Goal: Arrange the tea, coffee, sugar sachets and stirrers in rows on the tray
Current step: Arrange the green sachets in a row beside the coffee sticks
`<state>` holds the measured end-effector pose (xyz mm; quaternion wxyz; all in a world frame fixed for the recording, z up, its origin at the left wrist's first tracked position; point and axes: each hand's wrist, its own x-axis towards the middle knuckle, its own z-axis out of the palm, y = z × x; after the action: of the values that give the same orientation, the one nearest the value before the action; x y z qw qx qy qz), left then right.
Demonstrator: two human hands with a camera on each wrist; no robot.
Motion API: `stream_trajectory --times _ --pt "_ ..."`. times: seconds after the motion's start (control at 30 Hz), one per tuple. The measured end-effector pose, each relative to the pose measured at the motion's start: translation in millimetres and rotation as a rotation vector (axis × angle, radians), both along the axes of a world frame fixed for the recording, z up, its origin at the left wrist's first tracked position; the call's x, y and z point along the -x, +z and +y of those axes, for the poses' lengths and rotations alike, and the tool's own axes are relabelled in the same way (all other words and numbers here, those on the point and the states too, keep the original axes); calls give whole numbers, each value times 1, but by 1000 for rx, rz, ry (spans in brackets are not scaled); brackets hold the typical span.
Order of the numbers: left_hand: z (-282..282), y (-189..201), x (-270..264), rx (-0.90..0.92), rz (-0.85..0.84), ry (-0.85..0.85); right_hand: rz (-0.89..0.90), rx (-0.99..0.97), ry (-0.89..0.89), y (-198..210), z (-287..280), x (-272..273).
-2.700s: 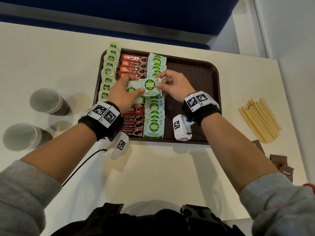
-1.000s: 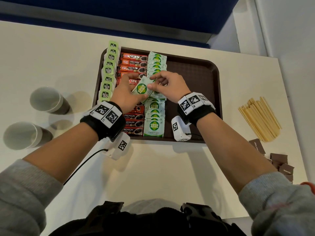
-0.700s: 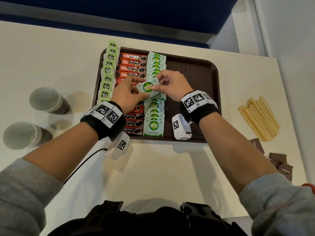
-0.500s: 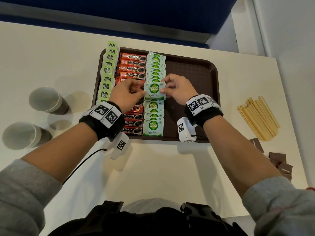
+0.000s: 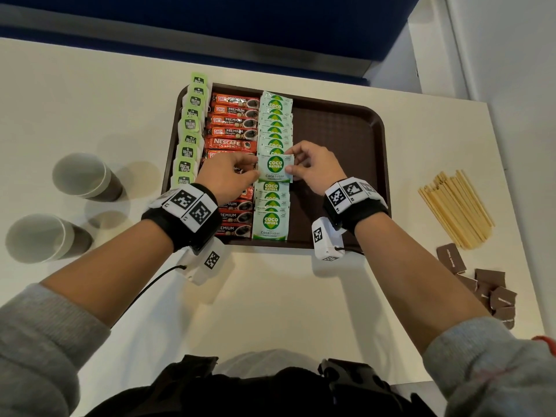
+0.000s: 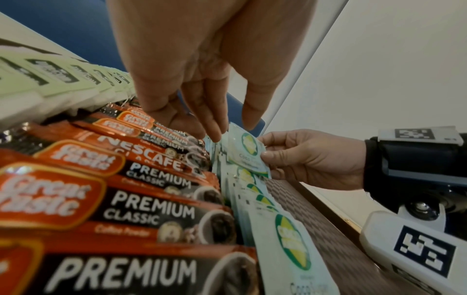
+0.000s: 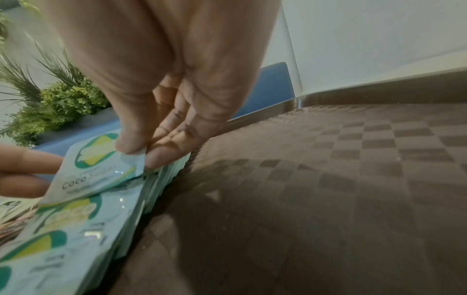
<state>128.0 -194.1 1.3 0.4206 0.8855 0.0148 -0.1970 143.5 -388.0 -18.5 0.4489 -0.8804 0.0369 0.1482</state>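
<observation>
Both hands' fingers (image 5: pixel 290 169) pinch one sugar sachet (image 5: pixel 275 168).

I read this as an office break area: white table (image 5: pixel 90 94), blue partition (image 5: pixel 210 19), paper cups (image 5: pixel 81 176), potted greenery (image 7: pixel 58 103).

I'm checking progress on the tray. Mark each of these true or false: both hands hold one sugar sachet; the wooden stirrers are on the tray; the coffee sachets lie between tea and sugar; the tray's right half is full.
1. Both hands hold one sachet: true. The left hand and right hand pinch the pale green Coco Sugar sachet.
2. False: the wooden stirrers lie on the white table.
3. True: the red coffee sachets lie between the green tea bags and the sugar row.
4. False: the brown plastic tray is bare there.
</observation>
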Motion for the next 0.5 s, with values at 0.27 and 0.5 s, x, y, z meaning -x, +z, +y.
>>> stream_trajectory --times 0.27,0.5 --pt "0 0 1 -39 43 -54 -17 30 -34 1 3 5" --pt "-1 2 2 -52 40 -58 -22 25 -69 2 2 7"
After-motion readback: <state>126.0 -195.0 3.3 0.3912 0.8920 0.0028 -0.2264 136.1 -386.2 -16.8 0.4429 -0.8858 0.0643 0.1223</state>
